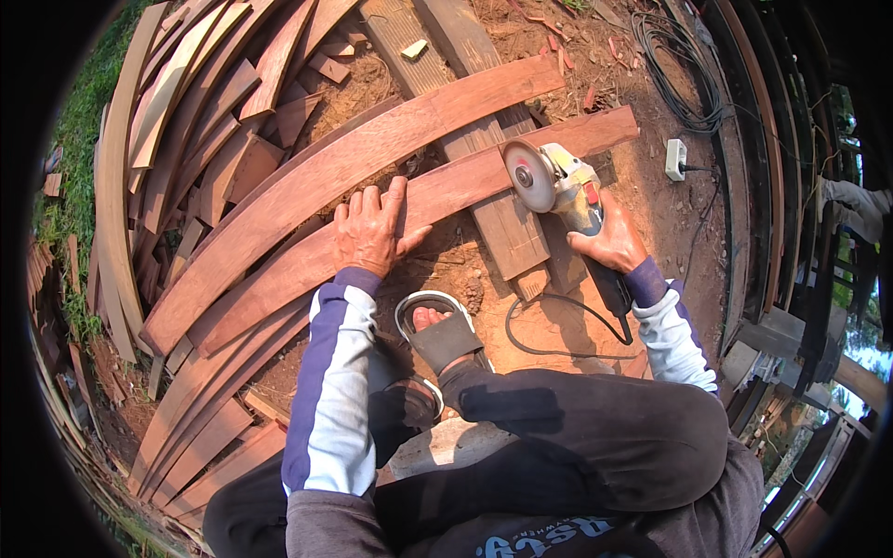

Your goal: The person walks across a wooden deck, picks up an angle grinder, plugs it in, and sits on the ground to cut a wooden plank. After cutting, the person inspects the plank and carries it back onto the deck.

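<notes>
Planks of curved reddish wood lie side by side across two straight beams (507,232) on the bare ground. On the nearer curved plank (460,182), the left hand (370,231) rests palm down, its grip wide, fingers and thumb spread over the top face. The farther curved plank (372,153) sits just beyond the fingertips. The right hand (614,240) has its grip closed around the body of an angle grinder (584,206), whose pale disc (530,177) stands tilted over the nearer plank's edge; from this angle I cannot tell whether disc and wood touch. Out of the grinder's back end runs a dark cord (563,354), looping over the ground near a sandalled foot (437,333). A large heap of curved timber (219,102) lies off to the left. Over on the right are a white socket box (675,160) and a coiled cable (677,88).
</notes>
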Tool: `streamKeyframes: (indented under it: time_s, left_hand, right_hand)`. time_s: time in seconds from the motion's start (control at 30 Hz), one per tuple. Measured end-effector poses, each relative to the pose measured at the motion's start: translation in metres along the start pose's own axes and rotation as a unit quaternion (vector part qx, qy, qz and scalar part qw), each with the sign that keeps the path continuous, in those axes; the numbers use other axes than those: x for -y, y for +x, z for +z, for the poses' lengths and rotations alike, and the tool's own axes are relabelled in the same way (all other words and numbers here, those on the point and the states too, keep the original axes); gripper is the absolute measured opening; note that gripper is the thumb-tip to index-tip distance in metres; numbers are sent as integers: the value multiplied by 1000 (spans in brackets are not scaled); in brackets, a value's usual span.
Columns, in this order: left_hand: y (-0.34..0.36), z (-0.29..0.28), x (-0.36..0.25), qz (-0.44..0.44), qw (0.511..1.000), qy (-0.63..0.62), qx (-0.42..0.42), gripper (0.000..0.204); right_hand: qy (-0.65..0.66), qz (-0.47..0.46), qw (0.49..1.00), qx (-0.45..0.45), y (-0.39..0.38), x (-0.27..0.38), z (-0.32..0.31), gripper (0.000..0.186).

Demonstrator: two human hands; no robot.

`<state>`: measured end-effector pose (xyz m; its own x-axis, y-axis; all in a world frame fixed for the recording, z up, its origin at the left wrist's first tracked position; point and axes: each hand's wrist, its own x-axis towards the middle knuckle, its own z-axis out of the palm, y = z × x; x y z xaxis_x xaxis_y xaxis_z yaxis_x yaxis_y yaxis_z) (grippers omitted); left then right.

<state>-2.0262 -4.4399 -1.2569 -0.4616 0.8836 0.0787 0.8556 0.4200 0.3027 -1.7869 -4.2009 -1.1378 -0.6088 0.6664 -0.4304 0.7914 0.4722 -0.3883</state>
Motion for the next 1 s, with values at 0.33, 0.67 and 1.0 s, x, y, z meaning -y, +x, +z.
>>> streamKeyframes:
  time_s: [0.33,0.67,1.0]
  left_hand:
    - [0,2,0,-1,1000,2,4,77]
    - [0,3,1,2,1000,3,-2,78]
    - [1,2,1,6,1000,0,-10,77]
  right_hand:
    - [-5,-2,1000,-5,6,-4,4,63]
    - [-2,-8,1000,-16,9,-1,4,55]
    - [-20,-2,1000,-13,14,-1,5,56]
